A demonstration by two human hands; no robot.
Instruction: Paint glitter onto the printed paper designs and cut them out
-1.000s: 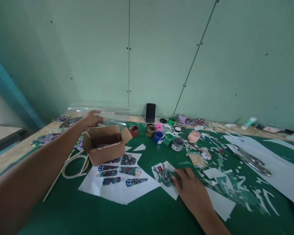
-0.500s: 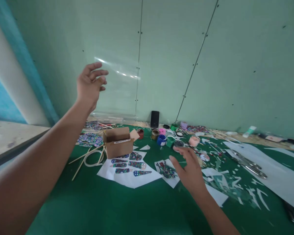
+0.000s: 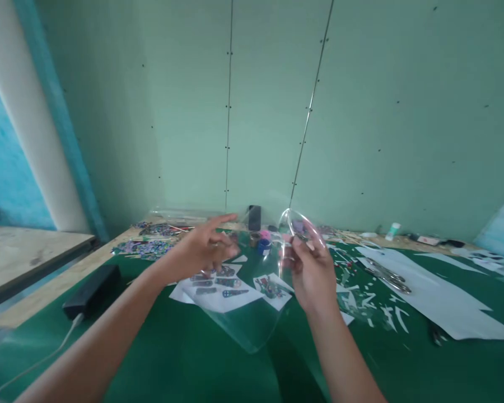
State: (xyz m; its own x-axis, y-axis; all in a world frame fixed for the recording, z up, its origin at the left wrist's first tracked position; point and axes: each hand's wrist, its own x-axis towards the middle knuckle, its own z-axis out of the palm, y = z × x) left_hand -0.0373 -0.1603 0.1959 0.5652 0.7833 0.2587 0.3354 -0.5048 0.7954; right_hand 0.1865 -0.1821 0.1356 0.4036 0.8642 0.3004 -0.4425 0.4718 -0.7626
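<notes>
My right hand (image 3: 315, 268) pinches the curled edge of a clear plastic sheet (image 3: 254, 330) between thumb and fingers. The sheet hangs bent above the table, and things behind it show through. My left hand (image 3: 205, 246) is at the sheet's left side, index finger stretched out and the others loosely bent apart; whether it touches the sheet is unclear. Beyond the plastic lie a white paper with several patterned cut-out pieces (image 3: 231, 292) and a smaller paper with a coloured picture (image 3: 273, 286). A blue paint jar (image 3: 263, 246) stands farther back.
A dark phone (image 3: 254, 217) leans by the wall. Purple and coloured bits (image 3: 145, 248) lie at left, near a black power adapter (image 3: 93, 291) with a white cable. Scissors (image 3: 388, 276) rest on white paper (image 3: 441, 296) at right, beside paper scraps (image 3: 392, 313).
My left hand has come down and right from high up with the clear sheet. My right hand has risen and closed on the sheet's edge. The cardboard box no longer shows; the view has shifted.
</notes>
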